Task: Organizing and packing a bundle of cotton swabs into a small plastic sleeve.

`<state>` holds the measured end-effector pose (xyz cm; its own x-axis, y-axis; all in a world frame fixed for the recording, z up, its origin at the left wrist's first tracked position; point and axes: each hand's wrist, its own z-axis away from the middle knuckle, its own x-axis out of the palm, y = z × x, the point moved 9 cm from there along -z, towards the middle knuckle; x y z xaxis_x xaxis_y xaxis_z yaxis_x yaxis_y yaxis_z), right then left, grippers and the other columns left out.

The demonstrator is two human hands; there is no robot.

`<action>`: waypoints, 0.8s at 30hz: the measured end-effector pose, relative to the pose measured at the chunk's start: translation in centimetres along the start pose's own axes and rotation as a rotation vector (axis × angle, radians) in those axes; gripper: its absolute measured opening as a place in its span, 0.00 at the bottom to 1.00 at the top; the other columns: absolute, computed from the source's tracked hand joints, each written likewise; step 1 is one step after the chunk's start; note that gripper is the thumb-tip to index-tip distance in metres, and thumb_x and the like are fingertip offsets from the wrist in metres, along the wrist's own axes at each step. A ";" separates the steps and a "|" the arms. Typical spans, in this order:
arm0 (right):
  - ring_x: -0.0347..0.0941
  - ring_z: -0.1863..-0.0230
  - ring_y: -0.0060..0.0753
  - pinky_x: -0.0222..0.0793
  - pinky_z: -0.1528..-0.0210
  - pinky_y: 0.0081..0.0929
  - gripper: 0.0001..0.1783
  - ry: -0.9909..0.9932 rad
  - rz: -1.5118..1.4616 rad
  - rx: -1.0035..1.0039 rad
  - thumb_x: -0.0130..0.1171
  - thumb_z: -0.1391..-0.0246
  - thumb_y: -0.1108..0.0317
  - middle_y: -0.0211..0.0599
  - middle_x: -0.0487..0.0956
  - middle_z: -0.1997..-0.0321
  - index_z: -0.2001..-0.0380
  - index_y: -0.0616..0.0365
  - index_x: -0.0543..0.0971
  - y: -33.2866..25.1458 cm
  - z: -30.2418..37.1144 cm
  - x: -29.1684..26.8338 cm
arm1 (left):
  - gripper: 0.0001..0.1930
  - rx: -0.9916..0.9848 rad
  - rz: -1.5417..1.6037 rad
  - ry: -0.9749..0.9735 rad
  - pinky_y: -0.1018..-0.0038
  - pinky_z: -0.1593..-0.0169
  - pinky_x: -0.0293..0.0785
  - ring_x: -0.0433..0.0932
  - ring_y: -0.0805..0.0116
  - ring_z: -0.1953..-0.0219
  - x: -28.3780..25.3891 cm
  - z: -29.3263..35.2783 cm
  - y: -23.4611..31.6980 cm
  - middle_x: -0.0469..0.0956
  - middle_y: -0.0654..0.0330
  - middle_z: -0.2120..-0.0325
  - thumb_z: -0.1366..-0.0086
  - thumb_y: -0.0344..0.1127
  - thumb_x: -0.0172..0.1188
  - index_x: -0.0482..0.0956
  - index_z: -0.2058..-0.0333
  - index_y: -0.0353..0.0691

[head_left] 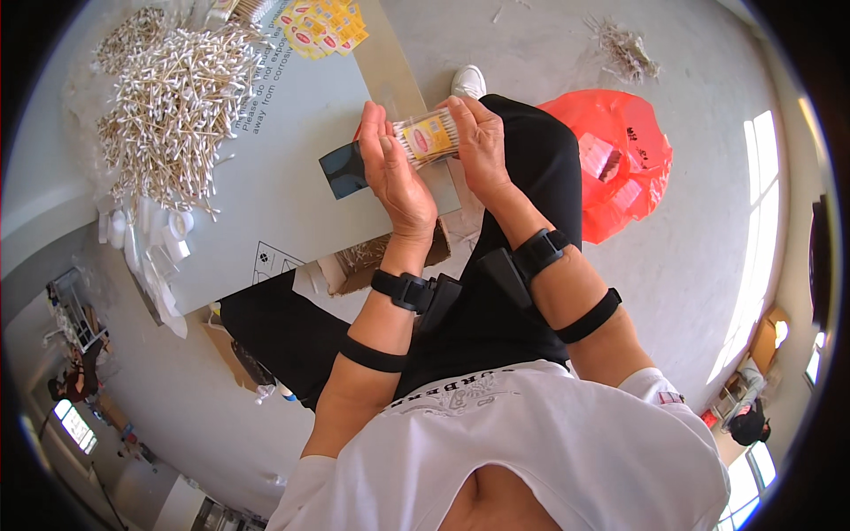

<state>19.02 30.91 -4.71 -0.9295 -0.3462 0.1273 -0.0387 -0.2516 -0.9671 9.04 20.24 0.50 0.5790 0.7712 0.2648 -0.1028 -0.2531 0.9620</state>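
Note:
A small clear pack of cotton swabs with a yellow label is between my two hands, over the table's right edge. My right hand grips its right end, with the thumb on the upper face. At the other end, my left hand stands with its fingers stretched out flat against the pack. Just left of that hand, a dark flat rectangular plate lies on the table. Loose cotton swabs form a large heap at the table's far left. Yellow printed labels are spread at the far edge.
The grey table ends beside my legs. Clear plastic bags hang over its left edge. Under the near edge is an open cardboard box with swabs inside. A red plastic bag lies at right; scraps litter the floor beyond.

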 end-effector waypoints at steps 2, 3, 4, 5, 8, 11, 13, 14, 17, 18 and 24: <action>0.65 0.76 0.19 0.65 0.71 0.21 0.18 -0.010 0.074 -0.092 0.51 0.34 0.59 0.28 0.73 0.80 0.69 0.62 0.80 -0.5 -0.3 -0.4 | 0.33 0.007 -0.022 -0.031 0.61 0.29 0.47 0.54 0.56 0.31 0.1 0.0 -0.1 0.55 0.45 0.34 0.25 0.52 0.39 0.55 0.35 0.26; 0.70 0.67 0.24 0.68 0.64 0.23 0.15 -0.087 0.189 -0.045 0.53 0.35 0.59 0.30 0.77 0.72 0.64 0.61 0.80 -0.3 -0.4 0.0 | 0.34 0.013 -0.046 -0.060 0.61 0.29 0.47 0.53 0.56 0.31 0.1 0.0 -0.1 0.55 0.45 0.34 0.25 0.52 0.39 0.54 0.35 0.26; 0.75 0.59 0.28 0.70 0.57 0.25 0.14 -0.163 0.305 0.001 0.55 0.36 0.60 0.33 0.80 0.63 0.58 0.59 0.80 -0.1 -0.4 0.2 | 0.34 0.014 -0.047 -0.059 0.61 0.29 0.47 0.53 0.56 0.31 -0.3 -0.1 -0.2 0.55 0.45 0.34 0.25 0.52 0.39 0.54 0.35 0.26; 0.75 0.59 0.28 0.70 0.57 0.25 0.14 -0.162 0.306 0.000 0.55 0.36 0.60 0.33 0.80 0.63 0.58 0.59 0.80 -0.7 -0.5 -0.1 | 0.34 0.019 -0.049 -0.084 0.61 0.29 0.47 0.53 0.56 0.31 -0.4 -0.2 -0.1 0.54 0.45 0.34 0.25 0.52 0.39 0.53 0.35 0.27; 0.69 0.42 0.39 0.63 0.44 0.34 0.19 -0.150 0.691 -0.488 0.64 0.47 0.63 0.37 0.76 0.48 0.52 0.53 0.79 -6.8 0.5 0.0 | 0.35 0.000 -0.029 -0.100 0.60 0.29 0.46 0.51 0.55 0.30 -0.6 0.0 -0.1 0.52 0.44 0.33 0.25 0.53 0.39 0.52 0.34 0.27; 0.64 0.39 0.40 0.54 0.39 0.43 0.35 -0.470 1.098 -0.801 0.72 0.70 0.64 0.32 0.74 0.45 0.50 0.49 0.79 -8.8 2.6 3.2 | 0.35 0.000 -0.040 -0.106 0.60 0.28 0.45 0.50 0.55 0.30 -0.6 -0.1 0.0 0.51 0.44 0.33 0.25 0.53 0.39 0.50 0.34 0.27; 0.64 0.40 0.40 0.55 0.40 0.42 0.33 -0.517 1.117 -0.809 0.72 0.69 0.64 0.31 0.75 0.47 0.52 0.49 0.80 -8.7 2.3 3.2 | 0.35 0.025 -0.073 -0.124 0.60 0.28 0.44 0.49 0.55 0.29 -0.2 -0.1 0.1 0.50 0.43 0.33 0.25 0.53 0.38 0.50 0.34 0.27; 0.65 0.41 0.40 0.56 0.41 0.41 0.31 -0.567 1.128 -0.817 0.72 0.69 0.64 0.30 0.75 0.49 0.53 0.50 0.80 -8.5 2.3 3.5 | 0.36 0.015 -0.057 -0.124 0.60 0.28 0.44 0.48 0.54 0.29 -0.1 -0.1 0.0 0.50 0.43 0.32 0.25 0.54 0.38 0.49 0.33 0.27; 0.66 0.43 0.37 0.57 0.43 0.39 0.28 -0.591 1.094 -0.818 0.72 0.69 0.64 0.28 0.76 0.52 0.57 0.51 0.81 -8.3 1.9 4.0 | 0.36 0.014 -0.074 -0.132 0.60 0.28 0.43 0.47 0.54 0.29 0.0 0.0 0.0 0.49 0.42 0.32 0.25 0.54 0.37 0.48 0.33 0.27; 0.66 0.43 0.37 0.57 0.43 0.39 0.28 -0.594 1.093 -0.818 0.72 0.69 0.64 0.28 0.76 0.52 0.57 0.51 0.81 -8.3 2.0 4.1 | 0.36 0.025 -0.108 -0.141 0.60 0.28 0.42 0.47 0.54 0.29 0.0 0.1 0.1 0.49 0.41 0.32 0.25 0.54 0.37 0.48 0.33 0.27; 0.67 0.46 0.34 0.57 0.47 0.34 0.25 -0.589 1.049 -0.822 0.72 0.69 0.62 0.28 0.77 0.53 0.60 0.51 0.82 -8.2 1.9 4.7 | 0.39 -0.066 0.003 -0.120 0.61 0.28 0.40 0.45 0.54 0.28 0.9 0.3 -0.2 0.47 0.40 0.32 0.27 0.57 0.39 0.45 0.32 0.28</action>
<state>15.69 29.63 4.21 -0.3877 -0.4052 -0.8280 0.1663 0.8527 -0.4952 9.85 20.77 0.55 0.6711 0.6938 0.2612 -0.1555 -0.2127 0.9647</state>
